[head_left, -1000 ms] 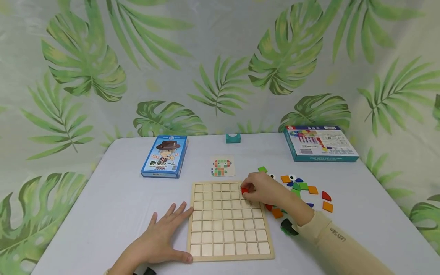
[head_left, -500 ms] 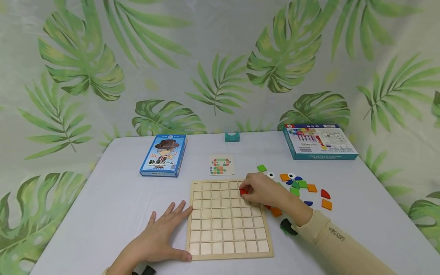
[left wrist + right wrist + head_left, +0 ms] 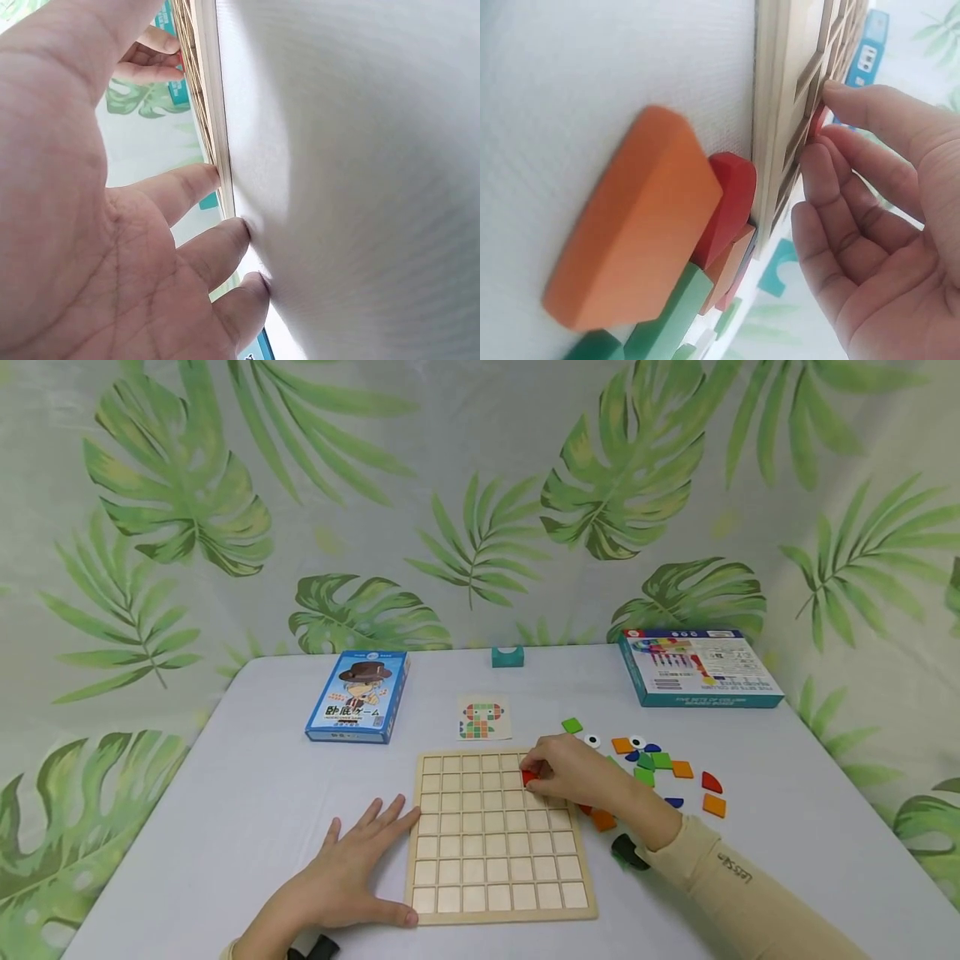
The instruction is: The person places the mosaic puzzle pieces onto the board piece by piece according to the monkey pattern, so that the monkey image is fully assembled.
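A wooden grid board point(image 3: 477, 919) lies on the white table, its square cells bare where I can see them. My left hand point(image 3: 337, 885) lies at its left side with fingers spread; the thumb and a fingertip touch the frame. Near the upper right corner, my right hand point(image 3: 573, 770) pinches a small red tile point(image 3: 529, 777) between thumb and index finger, at a cell of the grid. In the right wrist view the same red tile point(image 3: 817, 120) is mostly covered by the fingertips. The right hand hides the board's upper right cells.
Loose coloured tiles, among them an orange square point(image 3: 714, 805) and a red quarter-round point(image 3: 712, 782), lie scattered right of the board. Behind it are a pattern card point(image 3: 483, 719) and a teal block point(image 3: 507, 657). A blue box point(image 3: 357, 697) stands back left, a white-teal box point(image 3: 701, 668) back right.
The right hand keeps its pinch on the red tile at the same part of the board, with barely any movement. The left hand has stayed at the frame.
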Demonstrator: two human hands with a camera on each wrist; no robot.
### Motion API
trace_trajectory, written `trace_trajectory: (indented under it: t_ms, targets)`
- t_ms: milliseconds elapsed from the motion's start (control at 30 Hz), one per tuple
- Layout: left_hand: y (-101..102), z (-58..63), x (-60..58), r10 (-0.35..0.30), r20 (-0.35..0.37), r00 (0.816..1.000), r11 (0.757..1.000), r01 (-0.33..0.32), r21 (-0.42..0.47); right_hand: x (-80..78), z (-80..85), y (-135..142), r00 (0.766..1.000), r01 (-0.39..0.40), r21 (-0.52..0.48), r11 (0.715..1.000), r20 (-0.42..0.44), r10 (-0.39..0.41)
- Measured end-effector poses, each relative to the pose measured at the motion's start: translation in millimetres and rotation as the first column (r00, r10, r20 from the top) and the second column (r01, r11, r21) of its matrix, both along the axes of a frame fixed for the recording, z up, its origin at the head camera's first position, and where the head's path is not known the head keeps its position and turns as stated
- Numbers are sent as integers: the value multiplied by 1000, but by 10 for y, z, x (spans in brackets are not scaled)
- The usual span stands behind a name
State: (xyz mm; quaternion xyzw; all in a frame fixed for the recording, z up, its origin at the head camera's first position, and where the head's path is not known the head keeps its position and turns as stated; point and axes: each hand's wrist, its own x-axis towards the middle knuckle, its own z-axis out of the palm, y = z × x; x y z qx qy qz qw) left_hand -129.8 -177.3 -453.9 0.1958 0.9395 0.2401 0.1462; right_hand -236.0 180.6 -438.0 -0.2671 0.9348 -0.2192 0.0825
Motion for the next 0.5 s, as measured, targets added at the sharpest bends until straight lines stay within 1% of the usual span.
trace_trajectory:
  t_ms: [167, 300, 433, 500]
  targets:
    - [5, 3, -3, -1, -2, 1000, 1000, 1, -1, -1, 12, 3, 1000, -3, -9, 1000, 0, 3]
    - [6, 5, 0, -4, -5, 1000, 1000, 4, 0, -35, 77, 73, 1000, 10, -44, 999, 13, -9]
    - [7, 17, 1, -2, -1, 1000, 1000, 2, 0, -156, 184, 261, 999, 46, -67, 997, -4, -46]
    - [5, 23, 1, -3, -1, 1000, 1000, 3, -1, -237, 242, 378, 998, 64, -57, 996, -22, -65]
